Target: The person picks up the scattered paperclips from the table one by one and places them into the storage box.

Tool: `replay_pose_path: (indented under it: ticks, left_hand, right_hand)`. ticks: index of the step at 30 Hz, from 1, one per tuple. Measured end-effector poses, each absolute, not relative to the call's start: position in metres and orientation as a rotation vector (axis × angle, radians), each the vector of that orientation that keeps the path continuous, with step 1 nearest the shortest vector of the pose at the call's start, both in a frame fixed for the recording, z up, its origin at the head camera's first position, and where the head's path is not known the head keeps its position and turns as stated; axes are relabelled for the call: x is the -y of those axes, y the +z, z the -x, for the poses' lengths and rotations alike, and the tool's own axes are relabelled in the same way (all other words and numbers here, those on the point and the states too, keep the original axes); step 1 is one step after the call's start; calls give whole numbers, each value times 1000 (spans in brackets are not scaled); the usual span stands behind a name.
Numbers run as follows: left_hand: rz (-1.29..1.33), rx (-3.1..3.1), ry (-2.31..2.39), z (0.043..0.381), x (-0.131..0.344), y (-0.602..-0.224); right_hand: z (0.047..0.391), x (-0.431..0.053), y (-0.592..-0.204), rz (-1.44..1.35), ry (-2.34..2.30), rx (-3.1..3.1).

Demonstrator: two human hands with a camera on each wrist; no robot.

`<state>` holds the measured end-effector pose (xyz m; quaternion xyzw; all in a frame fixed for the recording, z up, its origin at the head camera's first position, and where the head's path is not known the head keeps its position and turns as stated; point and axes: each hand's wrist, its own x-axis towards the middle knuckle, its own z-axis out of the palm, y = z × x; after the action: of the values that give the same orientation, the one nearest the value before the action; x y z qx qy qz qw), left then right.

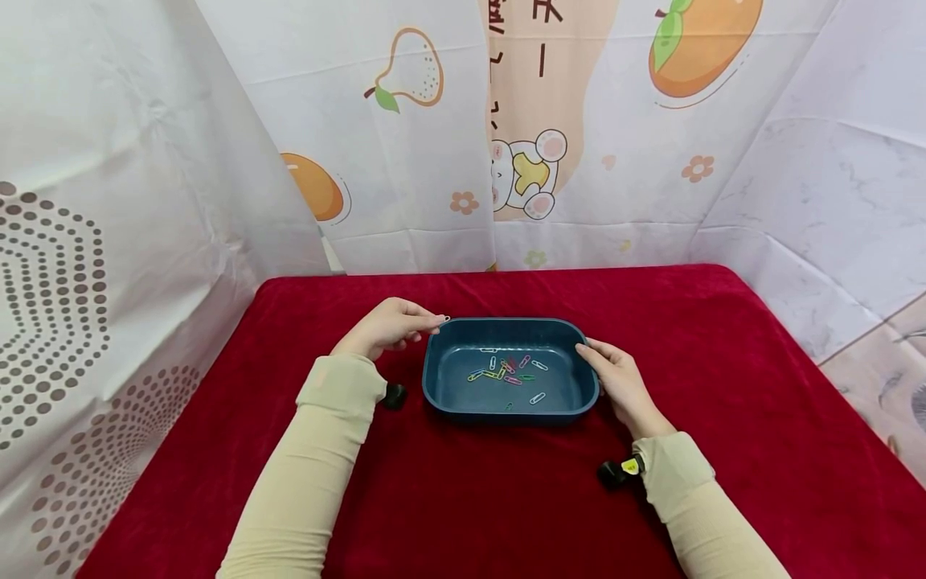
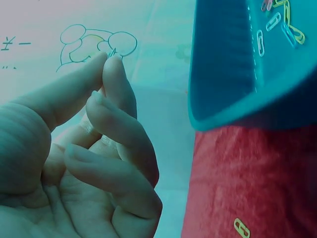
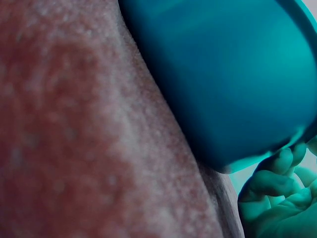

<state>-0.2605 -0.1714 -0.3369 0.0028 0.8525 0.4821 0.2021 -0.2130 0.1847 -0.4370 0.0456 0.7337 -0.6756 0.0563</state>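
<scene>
A dark blue rectangular basin rests on the red cloth, with several coloured paper clips scattered over its floor. Just beyond its far left corner, my left hand pinches a small paper clip between thumb and index finger; only the tip of its wire shows in the left wrist view. The other fingers of that hand are loosely bent. At the basin's right end, my right hand grips the wall, thumb over the rim and fingers against the outside.
A yellow paper clip lies on the red cloth outside the basin in the left wrist view. Red velvet cloth covers the table. Behind it hangs a white curtain printed with fruit and a cartoon animal. A black wrist camera sits below my left hand.
</scene>
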Motion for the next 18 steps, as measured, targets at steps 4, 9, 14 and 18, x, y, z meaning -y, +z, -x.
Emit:
replay_pose_path:
  ticks: [4,9,14,18]
  left_hand:
    - [-31,-2363,1356,263,163,-337]
    - [-82,-2347,1364,265,152,-336]
    - [-103,-2330,1367,267,142,-335]
    - [-102,-2306,1379,270,135,-337]
  right_hand:
    - [213,-185,-437,-135,-2046,-2231]
    - [213,-185,-437,-143,-2038,-2235]
    - [214,-185,-437,-152,-2036,-2230]
    - [214,-185,-438,-152,-2043,-2224]
